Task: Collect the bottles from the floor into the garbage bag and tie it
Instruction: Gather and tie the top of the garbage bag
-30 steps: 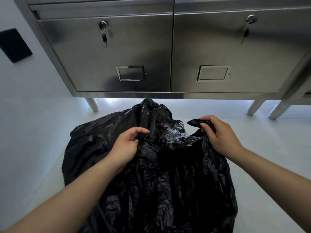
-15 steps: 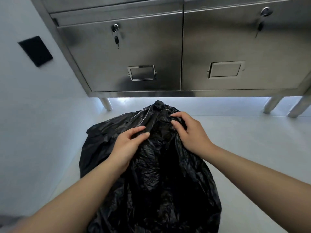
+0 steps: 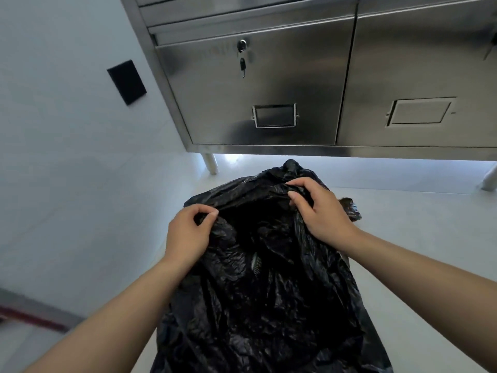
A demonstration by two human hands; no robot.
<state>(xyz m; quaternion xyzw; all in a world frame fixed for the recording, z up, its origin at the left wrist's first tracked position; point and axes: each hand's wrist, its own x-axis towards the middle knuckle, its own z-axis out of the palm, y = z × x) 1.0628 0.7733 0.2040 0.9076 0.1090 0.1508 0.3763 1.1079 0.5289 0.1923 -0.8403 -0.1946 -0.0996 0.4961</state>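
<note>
Both hands (image 3: 188, 232) have pulled garbage bag (image 3: 269, 305) open; contents seemingly hidden

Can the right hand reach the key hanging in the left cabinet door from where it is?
Probably yes, once it lets go: the right hand is pinching the garbage bag, and nothing stands between it and the key above.

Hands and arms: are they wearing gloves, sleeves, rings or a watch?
No. The left hand and right hand are bare, with no gloves, and no rings that can be seen. Both forearms are uncovered as far as the picture's edge: no sleeves, watch or bracelet. The fingernails look short and plain.
</note>
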